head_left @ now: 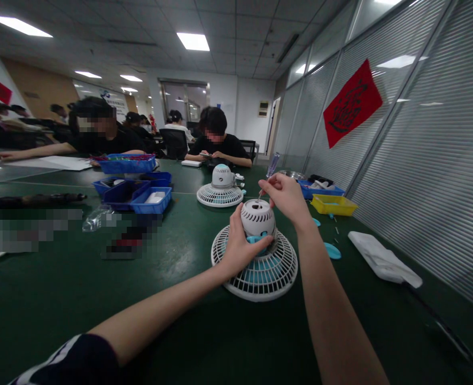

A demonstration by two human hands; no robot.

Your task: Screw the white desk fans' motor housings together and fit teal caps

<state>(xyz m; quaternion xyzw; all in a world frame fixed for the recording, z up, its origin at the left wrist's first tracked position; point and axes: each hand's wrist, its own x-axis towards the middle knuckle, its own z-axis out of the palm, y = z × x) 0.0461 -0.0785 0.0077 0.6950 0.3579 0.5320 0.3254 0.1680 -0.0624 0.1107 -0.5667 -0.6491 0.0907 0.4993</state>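
A white fan lies face down on the green table, its round motor housing pointing up and light blue blades showing through the grille. My left hand is wrapped around the side of the housing, thumb across the front near a blue part. Above it, my right hand pinches a screwdriver with a clear purplish handle, tilted over the housing. The shaft reaches down to the dark opening in the housing top; its tip is too small to make out. A second white fan sits face down just behind.
Blue bins stand at left, beside a clear plastic bag. To the right are a yellow tray, a light blue disc, small screws and a white packet. A person sits across the table.
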